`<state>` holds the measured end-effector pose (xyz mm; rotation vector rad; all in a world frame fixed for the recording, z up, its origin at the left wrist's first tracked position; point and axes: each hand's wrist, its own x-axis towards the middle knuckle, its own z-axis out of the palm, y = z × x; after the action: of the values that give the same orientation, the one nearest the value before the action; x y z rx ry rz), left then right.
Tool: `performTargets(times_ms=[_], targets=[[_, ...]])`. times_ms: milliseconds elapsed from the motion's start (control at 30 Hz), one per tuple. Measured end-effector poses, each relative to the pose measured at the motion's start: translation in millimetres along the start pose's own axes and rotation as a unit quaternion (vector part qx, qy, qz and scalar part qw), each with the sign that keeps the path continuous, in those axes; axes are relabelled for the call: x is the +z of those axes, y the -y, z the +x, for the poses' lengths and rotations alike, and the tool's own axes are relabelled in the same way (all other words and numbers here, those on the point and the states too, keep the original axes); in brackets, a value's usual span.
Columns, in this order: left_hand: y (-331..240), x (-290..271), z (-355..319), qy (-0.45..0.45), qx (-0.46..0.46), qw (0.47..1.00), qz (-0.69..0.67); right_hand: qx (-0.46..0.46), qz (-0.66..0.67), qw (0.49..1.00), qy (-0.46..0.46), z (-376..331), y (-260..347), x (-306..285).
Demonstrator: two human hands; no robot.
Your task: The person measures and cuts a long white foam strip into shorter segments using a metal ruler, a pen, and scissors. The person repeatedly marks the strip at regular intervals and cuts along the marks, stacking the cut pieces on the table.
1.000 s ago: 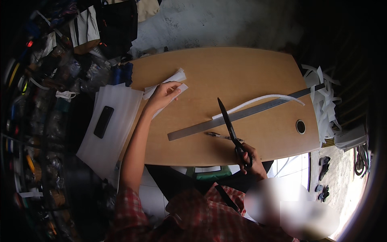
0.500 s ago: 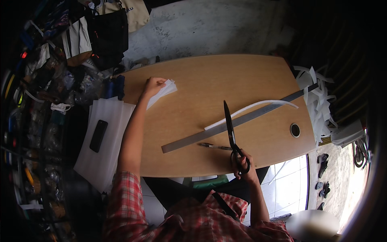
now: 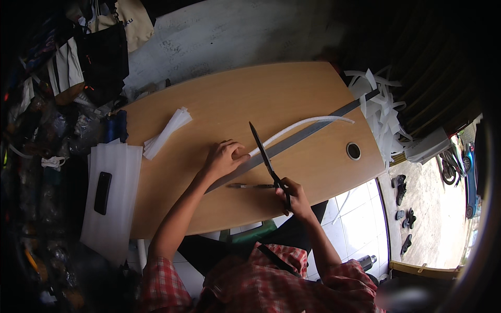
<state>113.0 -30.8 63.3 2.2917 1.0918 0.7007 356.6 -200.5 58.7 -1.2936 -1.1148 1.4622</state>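
Observation:
Long black-handled scissors (image 3: 264, 154) are in my right hand (image 3: 293, 199), fingers wrapped round the handles and the blades together, pointing away from me. The blades cross above a metal ruler (image 3: 305, 133) lying slantwise on the wooden table (image 3: 261, 88). Along the ruler's far side runs a curved white strip (image 3: 298, 123). My left hand (image 3: 224, 159) is bent over that strip's near left end, finger and thumb closing on it; the end itself is hidden. A pen (image 3: 248, 185) rests close to the scissor handles.
A small fanned stack of white strips (image 3: 168, 133) lies on the table's left. Translucent white sheets (image 3: 117, 229) with a black phone (image 3: 103, 193) on top are at the left edge. White offcuts (image 3: 374, 112) heap beyond the right edge, near a round table hole (image 3: 353, 151).
My left hand has let go of the stacked strips and moved right to the end of the curved strip. The right hand still holds the scissors. The whole view has shifted.

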Motion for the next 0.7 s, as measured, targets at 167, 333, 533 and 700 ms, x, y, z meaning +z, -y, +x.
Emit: performTargets(times_ms=[167,333,533,700], targets=[[16,7,-18,-0.02,-0.013,0.999,-0.027,-0.056,-0.301,0.951,-0.037,43,52,-13],[25,-10,-41,-0.048,-0.016,0.998,-0.025,-0.159,-0.522,0.835,-0.078,106,58,-36],[34,-30,-96,-0.047,-0.082,0.995,-0.029,-0.191,-0.615,0.762,-0.07,164,71,-21],[43,-45,-131,-0.069,-0.092,0.991,-0.061,-0.247,-0.584,0.772,-0.042,191,59,-9]])
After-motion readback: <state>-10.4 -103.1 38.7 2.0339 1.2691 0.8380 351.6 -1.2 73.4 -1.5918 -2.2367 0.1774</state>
